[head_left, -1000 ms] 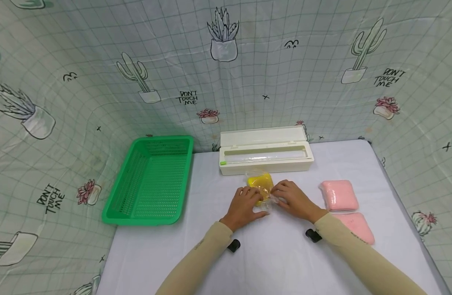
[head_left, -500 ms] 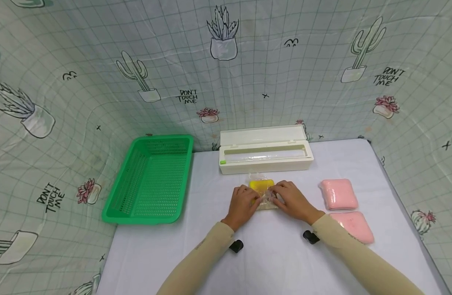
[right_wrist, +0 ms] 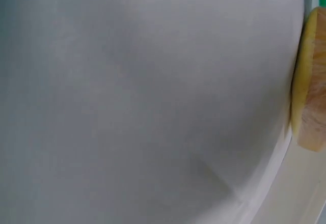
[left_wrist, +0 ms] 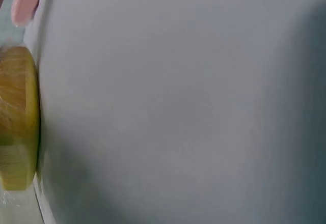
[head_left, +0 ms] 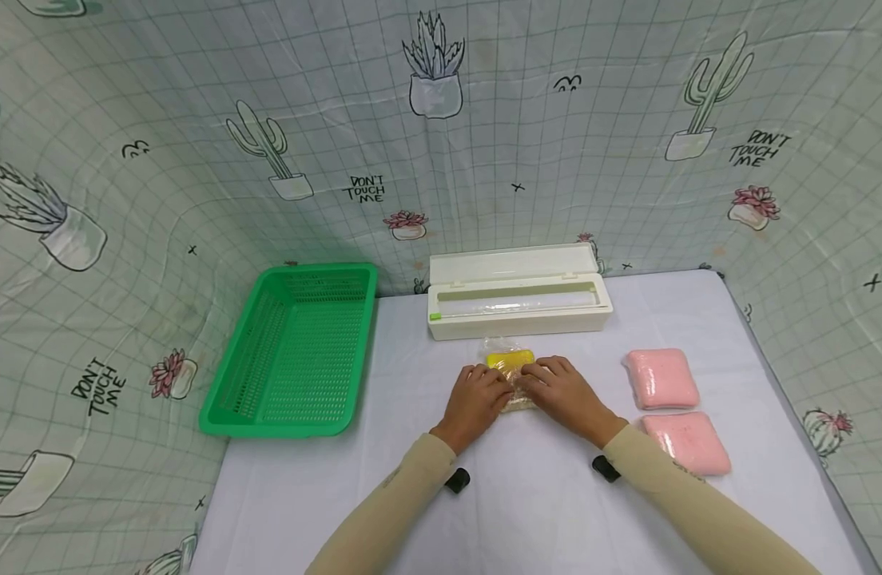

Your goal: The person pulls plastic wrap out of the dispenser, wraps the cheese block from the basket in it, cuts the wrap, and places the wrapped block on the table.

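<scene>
In the head view a yellow block (head_left: 509, 358) lies on the white-covered table, with clear plastic film (head_left: 518, 403) folded across its near part. My left hand (head_left: 475, 399) is at its left side, bent fingers pinching the film at the near-left corner. From the right, my right hand (head_left: 566, 397) holds the film with its fingers over the block; the fingertips of both hands come close together. Shiny film covers the side of the yellow block (left_wrist: 31, 102) in the left wrist view. At the right wrist view's edge the block (right_wrist: 302, 76) shows its yellow base.
Behind the hands stands an opened white film dispenser (head_left: 520, 326) with a roll inside. A green basket (head_left: 355, 391) is at the left. Two pink wrapped blocks, one farther back (head_left: 664, 379) and one nearer (head_left: 689, 443), lie right. A patterned cloth (head_left: 513, 144) hangs behind.
The block has been straightened and slid slightly nearer. Film now lies folded over its near part; the right hand has moved left over it, and the left hand's thumb has drawn in.
</scene>
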The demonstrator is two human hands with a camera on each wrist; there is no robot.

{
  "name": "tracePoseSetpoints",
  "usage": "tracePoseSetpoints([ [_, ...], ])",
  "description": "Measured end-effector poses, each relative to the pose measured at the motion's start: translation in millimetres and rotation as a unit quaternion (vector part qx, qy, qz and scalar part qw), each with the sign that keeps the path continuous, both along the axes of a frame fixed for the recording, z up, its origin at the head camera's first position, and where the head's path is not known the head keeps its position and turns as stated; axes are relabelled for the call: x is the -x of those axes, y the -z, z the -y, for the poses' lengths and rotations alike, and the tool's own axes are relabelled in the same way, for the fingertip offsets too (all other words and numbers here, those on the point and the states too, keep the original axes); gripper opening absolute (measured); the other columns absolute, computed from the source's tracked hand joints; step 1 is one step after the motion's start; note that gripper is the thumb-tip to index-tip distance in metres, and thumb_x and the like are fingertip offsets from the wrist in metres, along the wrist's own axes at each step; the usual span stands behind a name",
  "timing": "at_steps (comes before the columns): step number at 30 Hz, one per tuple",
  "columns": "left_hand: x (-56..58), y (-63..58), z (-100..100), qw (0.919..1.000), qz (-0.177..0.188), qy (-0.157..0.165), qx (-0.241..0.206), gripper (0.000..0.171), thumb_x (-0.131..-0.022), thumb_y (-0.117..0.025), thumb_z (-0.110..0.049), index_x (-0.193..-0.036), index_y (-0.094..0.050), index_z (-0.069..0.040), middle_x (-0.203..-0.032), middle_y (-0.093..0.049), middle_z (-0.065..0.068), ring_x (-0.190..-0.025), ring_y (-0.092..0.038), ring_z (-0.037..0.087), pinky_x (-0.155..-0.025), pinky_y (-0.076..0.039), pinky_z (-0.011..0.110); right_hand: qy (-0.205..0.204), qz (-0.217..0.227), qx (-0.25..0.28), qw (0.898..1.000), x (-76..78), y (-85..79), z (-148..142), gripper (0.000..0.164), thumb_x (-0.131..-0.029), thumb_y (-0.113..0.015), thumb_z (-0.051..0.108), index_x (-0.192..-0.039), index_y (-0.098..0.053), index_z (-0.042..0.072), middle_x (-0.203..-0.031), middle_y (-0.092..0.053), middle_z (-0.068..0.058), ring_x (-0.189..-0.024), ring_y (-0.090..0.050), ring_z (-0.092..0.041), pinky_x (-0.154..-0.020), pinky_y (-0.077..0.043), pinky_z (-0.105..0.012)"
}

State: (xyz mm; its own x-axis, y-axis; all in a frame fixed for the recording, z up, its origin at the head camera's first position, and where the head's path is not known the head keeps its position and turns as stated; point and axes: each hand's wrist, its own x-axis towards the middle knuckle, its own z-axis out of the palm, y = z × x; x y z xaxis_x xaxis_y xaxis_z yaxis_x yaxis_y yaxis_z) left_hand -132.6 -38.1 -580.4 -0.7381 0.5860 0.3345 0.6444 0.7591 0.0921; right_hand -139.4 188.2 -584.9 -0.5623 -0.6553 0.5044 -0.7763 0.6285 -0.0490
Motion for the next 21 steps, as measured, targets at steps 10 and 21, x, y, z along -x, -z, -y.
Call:
tracePoseSetpoints([
  [10,-2.4,-0.6,7.7,0.9952,-0.015,0.029,0.093,0.030,-0.094,-0.078,-0.048,-0.119,-0.080,-0.031,-0.120,-0.071,-0.012,-0.115,-0.062,0.012,-0.102,-0.046,0.032,0.008,0.061,-0.060,0.996,-5.5,0.8,-9.0,0.053,-0.078,-0.093,0.030,-0.123,-0.077,0.007,-0.123,-0.074,-0.008,-0.120,-0.061,-0.037,-0.102,-0.049,-0.053],
  [21,-20.9,-7.7,9.1,0.9947,0.011,0.032,0.097,0.022,-0.100,-0.073,-0.043,-0.117,-0.081,-0.031,-0.121,-0.071,-0.013,-0.117,-0.061,0.012,-0.106,-0.045,0.034,-0.011,0.065,-0.051,0.997,-19.6,-2.3,-8.9,0.044,-0.079,-0.093,0.023,-0.118,-0.081,0.008,-0.114,-0.077,-0.004,-0.117,-0.063,-0.035,-0.100,-0.051,-0.050],
])
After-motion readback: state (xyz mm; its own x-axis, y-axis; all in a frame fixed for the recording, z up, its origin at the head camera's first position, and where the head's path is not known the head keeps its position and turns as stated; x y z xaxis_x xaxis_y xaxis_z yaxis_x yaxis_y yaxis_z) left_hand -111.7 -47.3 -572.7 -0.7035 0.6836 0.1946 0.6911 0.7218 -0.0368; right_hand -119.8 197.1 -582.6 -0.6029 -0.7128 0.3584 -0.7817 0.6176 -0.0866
